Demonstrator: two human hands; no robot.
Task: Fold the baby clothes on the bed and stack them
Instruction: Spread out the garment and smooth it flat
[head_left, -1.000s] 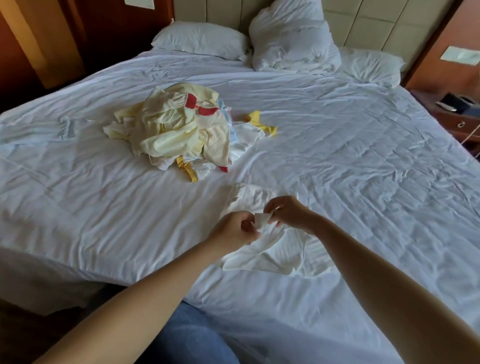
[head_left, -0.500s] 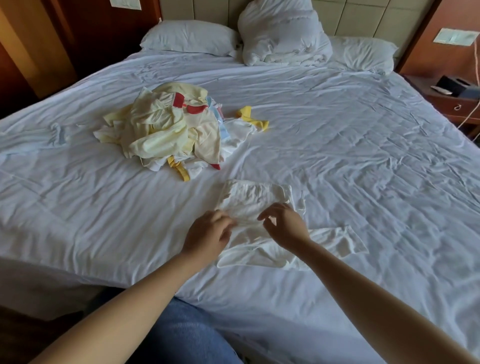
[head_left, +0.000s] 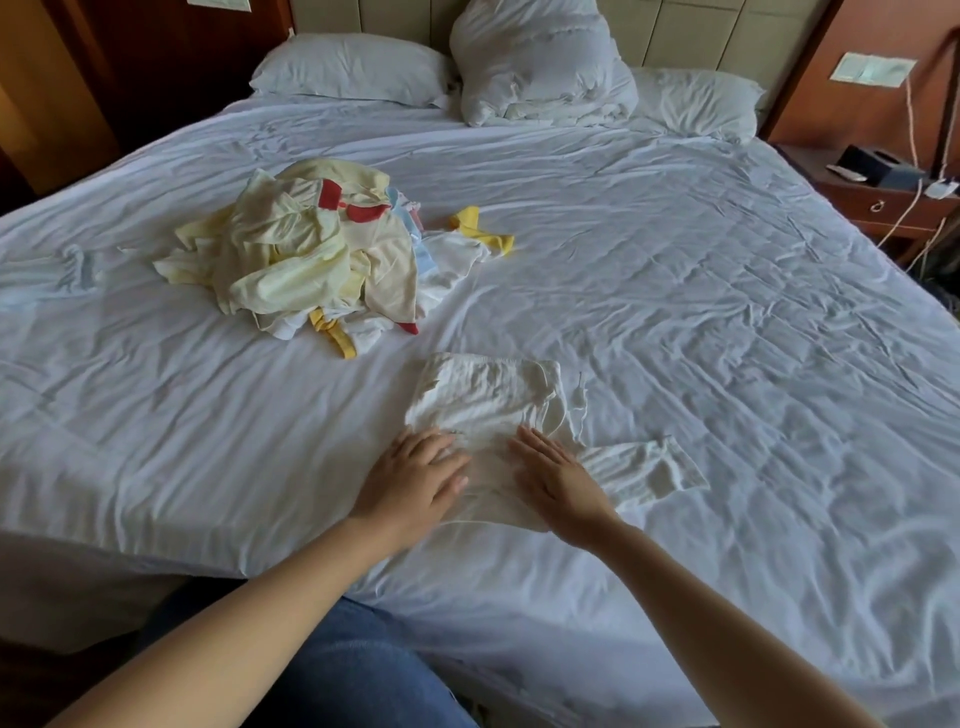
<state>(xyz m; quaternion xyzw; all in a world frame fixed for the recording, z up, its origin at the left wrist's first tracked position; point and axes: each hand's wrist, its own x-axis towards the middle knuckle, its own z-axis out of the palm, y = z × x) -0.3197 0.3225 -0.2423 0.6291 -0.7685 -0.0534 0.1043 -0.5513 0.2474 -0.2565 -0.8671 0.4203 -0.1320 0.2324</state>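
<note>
A small white baby garment lies spread on the bed's white sheet near the front edge, one sleeve stretched out to the right. My left hand lies flat, palm down, on the garment's lower left part. My right hand lies flat beside it on the lower right part. Fingers of both hands are extended and grip nothing. Farther back and to the left sits a loose pile of baby clothes, mostly pale yellow and white with red and yellow trim.
Two pillows and a bunched duvet lie at the headboard. A wooden nightstand with a dark box and cables stands at the right. A crumpled white piece lies at the bed's left edge. My jeans-clad leg is below.
A second ago both hands pinched a piece of the garment lifted off the bed. They have lowered it, let go, and now press flat on the cloth; the sleeve lies out to the right.
</note>
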